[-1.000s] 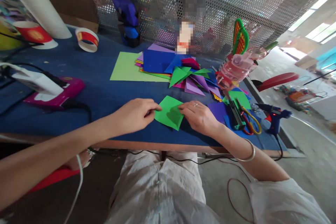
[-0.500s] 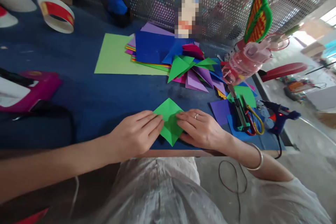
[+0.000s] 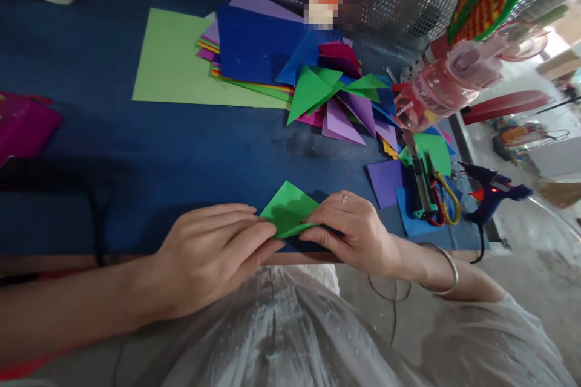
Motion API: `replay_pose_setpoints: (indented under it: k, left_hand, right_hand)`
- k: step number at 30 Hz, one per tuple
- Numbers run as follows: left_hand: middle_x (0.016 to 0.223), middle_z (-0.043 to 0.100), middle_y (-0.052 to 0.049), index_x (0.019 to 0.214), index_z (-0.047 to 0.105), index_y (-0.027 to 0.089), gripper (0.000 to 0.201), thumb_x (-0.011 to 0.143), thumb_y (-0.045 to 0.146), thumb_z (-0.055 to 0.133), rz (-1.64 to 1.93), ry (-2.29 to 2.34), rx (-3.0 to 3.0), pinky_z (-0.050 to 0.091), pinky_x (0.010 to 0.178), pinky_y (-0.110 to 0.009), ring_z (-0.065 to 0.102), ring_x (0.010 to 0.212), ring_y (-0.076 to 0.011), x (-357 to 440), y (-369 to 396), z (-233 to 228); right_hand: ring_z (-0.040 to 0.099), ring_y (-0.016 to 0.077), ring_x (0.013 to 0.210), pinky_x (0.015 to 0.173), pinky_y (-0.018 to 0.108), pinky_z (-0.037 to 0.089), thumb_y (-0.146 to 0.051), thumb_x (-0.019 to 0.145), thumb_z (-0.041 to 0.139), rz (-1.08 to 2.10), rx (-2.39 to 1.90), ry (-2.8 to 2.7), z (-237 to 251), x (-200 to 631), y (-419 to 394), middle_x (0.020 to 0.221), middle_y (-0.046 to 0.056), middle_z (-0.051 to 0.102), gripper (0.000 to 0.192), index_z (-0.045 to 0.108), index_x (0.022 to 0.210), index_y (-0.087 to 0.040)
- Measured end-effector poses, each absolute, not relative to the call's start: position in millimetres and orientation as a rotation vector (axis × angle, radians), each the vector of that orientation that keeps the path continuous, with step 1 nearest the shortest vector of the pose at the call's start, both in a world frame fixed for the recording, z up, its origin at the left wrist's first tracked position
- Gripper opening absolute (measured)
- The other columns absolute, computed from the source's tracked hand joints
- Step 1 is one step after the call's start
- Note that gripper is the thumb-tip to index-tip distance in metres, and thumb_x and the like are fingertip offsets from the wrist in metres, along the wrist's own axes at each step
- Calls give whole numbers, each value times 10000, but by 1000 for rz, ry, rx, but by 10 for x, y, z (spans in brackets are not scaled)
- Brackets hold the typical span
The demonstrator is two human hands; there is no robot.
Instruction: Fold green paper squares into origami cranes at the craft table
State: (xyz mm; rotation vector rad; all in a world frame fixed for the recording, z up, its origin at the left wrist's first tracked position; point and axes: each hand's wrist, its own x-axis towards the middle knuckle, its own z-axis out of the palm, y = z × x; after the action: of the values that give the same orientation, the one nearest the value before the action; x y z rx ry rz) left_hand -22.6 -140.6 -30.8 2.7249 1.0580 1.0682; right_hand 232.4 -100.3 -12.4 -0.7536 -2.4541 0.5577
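Daylight enters brightly from the right, washing out that upper corner, while soft shadows lie under both hands and wide-angle distortion bends the blurred edges.

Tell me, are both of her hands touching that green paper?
Touching. The head view shows the left hand and right hand fingertips pinching the folded green paper from either side.

The clear pink plastic bottle [image 3: 438, 87] lying on its side carries a red label [image 3: 403, 113] with white lettering, perhaps "Sprite" or similar, too blurred to read. Nothing else is legible.
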Motion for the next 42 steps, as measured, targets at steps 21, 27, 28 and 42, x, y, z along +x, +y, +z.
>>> replay_pose_setpoints:
  k: [21, 27, 28, 42]
  left_hand:
    - [1347, 688, -230, 1290, 646, -22, 364, 969, -14, 472, 1079, 1206, 2760, 534, 1148, -466, 643, 1308, -320, 47, -1654, -481]
    - [1433, 636, -244, 1388, 593, -35, 404, 1007, 61, 496, 979, 1147, 2773, 480, 1206, -519, 572, 1396, -363, 69, -1712, -634]
    - [1437, 635, -239, 1391, 592, -32, 403, 1013, 87, 521, 990, 1159, 2767, 475, 1212, -512, 570, 1400, -358, 69, -1713, -635]
    - [1349, 698, -211, 1303, 647, -30, 344, 1012, 150, 610, 972, 1173, 2742, 583, 1091, -482, 667, 1288, -341, 69, -1638, -531]
  right_hand:
    - [530, 84, 517, 519, 244, 239, -500, 1021, 580, 556, -1454, -2466, -136, 2101, -875, 616, -42, 635, 343, 649, 862, -204]
    - [551, 82, 519, 518, 236, 270, -492, 1002, 615, 551, -1481, -2450, -141, 2085, -883, 627, -46, 649, 336, 634, 831, -203]
    - [546, 80, 511, 516, 234, 274, -492, 999, 621, 548, -1480, -2446, -145, 2086, -884, 622, -48, 646, 337, 633, 828, -202]
    - [527, 66, 479, 492, 226, 277, -507, 1002, 615, 579, -1528, -2392, -174, 2064, -867, 603, -54, 642, 360, 631, 807, -206]
